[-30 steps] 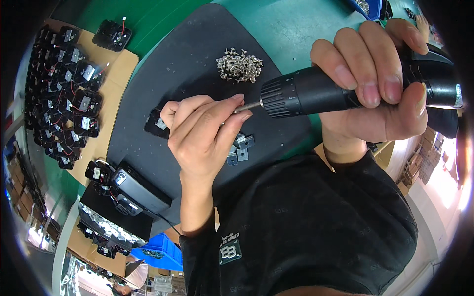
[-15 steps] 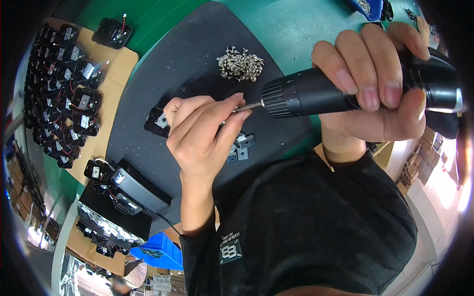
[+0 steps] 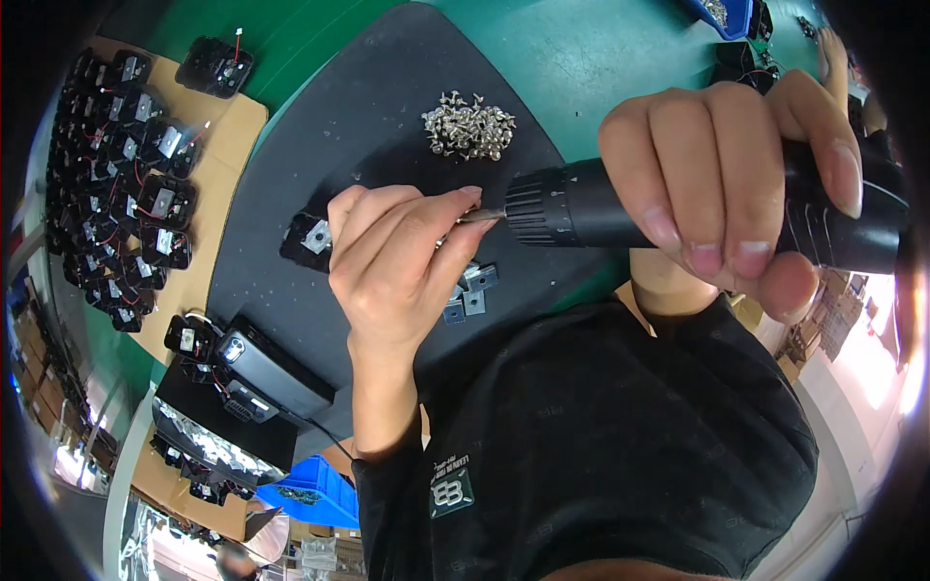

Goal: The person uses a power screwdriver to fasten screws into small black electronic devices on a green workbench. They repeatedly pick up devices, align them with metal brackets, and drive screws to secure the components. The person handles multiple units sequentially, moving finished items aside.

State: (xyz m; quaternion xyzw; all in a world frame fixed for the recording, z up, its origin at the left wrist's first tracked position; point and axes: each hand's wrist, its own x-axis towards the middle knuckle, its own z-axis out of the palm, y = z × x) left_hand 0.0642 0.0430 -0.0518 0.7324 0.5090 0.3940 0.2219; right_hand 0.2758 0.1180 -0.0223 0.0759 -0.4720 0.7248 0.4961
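Our right hand (image 3: 717, 189) grips 1 driver (image 3: 552, 208); our left hand (image 3: 392, 266) pinches its bit (image 3: 492, 214) at the tip, anything else in there we can't tell. We judge the units (image 3: 167, 200) on cardboard (image 3: 237, 121), left, done: dozens, too packed to count. 1 lone unit (image 3: 308, 242) on the surface (image 3: 320, 145) looks pending. Unused: at least 3 plates (image 3: 474, 302) near, dozens of screws (image 3: 470, 128) far.

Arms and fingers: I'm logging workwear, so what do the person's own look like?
No gloves or rings show on the left fingers or right fingers. The left sleeve and right sleeve are black, leaving both forearms partly bare.
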